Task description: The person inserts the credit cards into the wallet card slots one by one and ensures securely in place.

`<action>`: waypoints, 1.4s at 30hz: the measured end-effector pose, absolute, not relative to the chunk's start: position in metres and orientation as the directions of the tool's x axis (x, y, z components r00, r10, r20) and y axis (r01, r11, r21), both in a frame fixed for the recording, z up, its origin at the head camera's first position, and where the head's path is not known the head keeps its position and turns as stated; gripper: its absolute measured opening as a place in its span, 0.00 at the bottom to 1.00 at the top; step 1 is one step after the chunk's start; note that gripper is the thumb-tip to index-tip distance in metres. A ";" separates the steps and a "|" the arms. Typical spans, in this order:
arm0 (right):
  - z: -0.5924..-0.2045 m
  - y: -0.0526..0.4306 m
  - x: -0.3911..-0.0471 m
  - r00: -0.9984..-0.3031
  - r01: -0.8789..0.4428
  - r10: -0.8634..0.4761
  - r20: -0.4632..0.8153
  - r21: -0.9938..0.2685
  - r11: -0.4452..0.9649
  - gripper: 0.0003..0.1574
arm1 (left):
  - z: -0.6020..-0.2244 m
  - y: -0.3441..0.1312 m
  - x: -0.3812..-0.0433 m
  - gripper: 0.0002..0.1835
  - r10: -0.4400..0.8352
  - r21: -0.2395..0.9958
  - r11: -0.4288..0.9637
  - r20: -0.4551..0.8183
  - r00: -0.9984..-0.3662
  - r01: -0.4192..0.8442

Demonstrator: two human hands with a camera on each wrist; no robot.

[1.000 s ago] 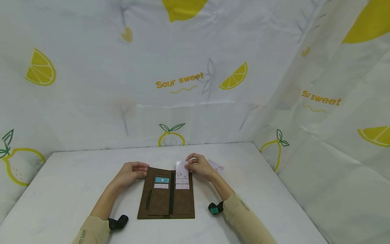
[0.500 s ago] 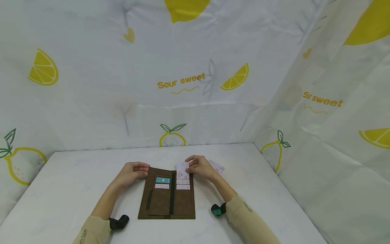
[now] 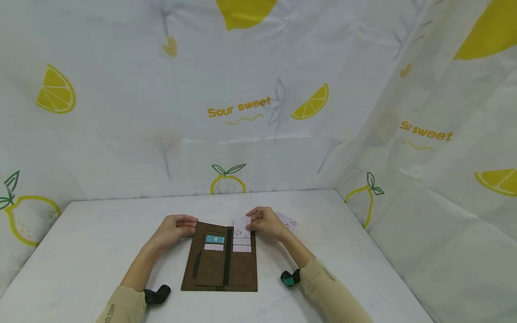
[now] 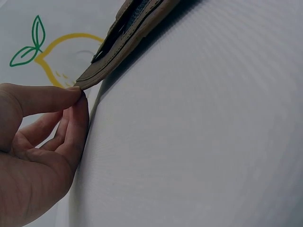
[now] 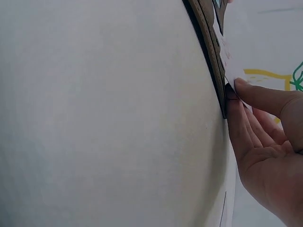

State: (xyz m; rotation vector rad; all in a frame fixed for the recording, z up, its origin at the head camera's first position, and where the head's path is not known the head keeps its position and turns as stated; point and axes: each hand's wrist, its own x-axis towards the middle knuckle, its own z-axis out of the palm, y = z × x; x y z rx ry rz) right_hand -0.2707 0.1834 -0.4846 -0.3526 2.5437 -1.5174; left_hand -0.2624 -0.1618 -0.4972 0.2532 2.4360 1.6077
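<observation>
A brown wallet (image 3: 242, 269) lies unfolded on the white table. My left hand (image 3: 173, 231) pinches its far left corner between thumb and fingers, as the left wrist view also shows. My right hand (image 3: 266, 223) pinches a white card with a pinkish print (image 3: 241, 228) by its right edge. That card stands partly out of the top of the wallet's right side, above two pale card edges (image 3: 242, 245) in lower slots. In the left side's slots sit a blue card (image 3: 215, 239) and a pale card (image 3: 213, 247). How deep the held card sits is hidden.
More pink-printed card (image 3: 287, 221) lies on the table behind my right hand, partly covered by it. A white lemon-print cloth (image 3: 258, 152) hangs behind the table (image 3: 339, 251) and along its right side.
The held card has slid slightly down toward the wallet, and my right hand has lowered a little with it. My left hand keeps its grip on the corner.
</observation>
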 end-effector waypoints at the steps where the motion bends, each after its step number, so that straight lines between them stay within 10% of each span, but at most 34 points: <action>1: -0.484 0.183 -0.271 -0.959 -0.116 -0.282 -0.020 -0.883 0.455 0.23 | -0.497 -0.162 -0.262 0.18 0.258 0.920 0.390 -0.082 -0.963 0.026; 42: -0.484 0.191 -0.265 -0.911 -0.193 -0.411 -0.027 -0.852 0.486 0.14 | -0.501 -0.163 -0.264 0.18 0.268 0.923 0.384 -0.084 -0.960 0.027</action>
